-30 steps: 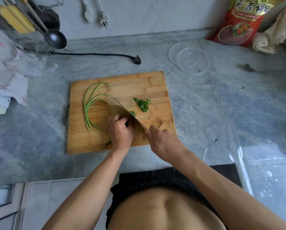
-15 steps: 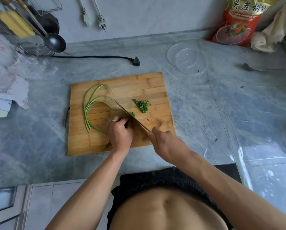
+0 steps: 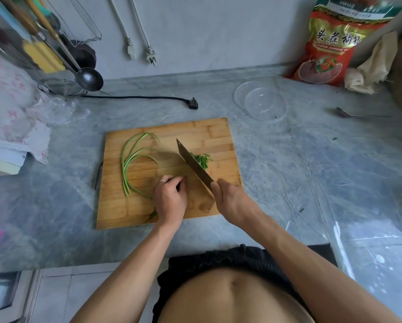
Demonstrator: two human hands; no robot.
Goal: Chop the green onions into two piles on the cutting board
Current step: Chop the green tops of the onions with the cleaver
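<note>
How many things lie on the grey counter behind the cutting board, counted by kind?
Clear round plastic lid: 1
Metal spoon: 1
Black power plug with its cord: 1
Red and gold food bag: 1
Total: 4

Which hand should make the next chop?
Probably the right hand. It already grips the knife, whose blade slants across the cutting board beside the chopped pile. The left hand is curled on the green onions, holding them down.
</note>
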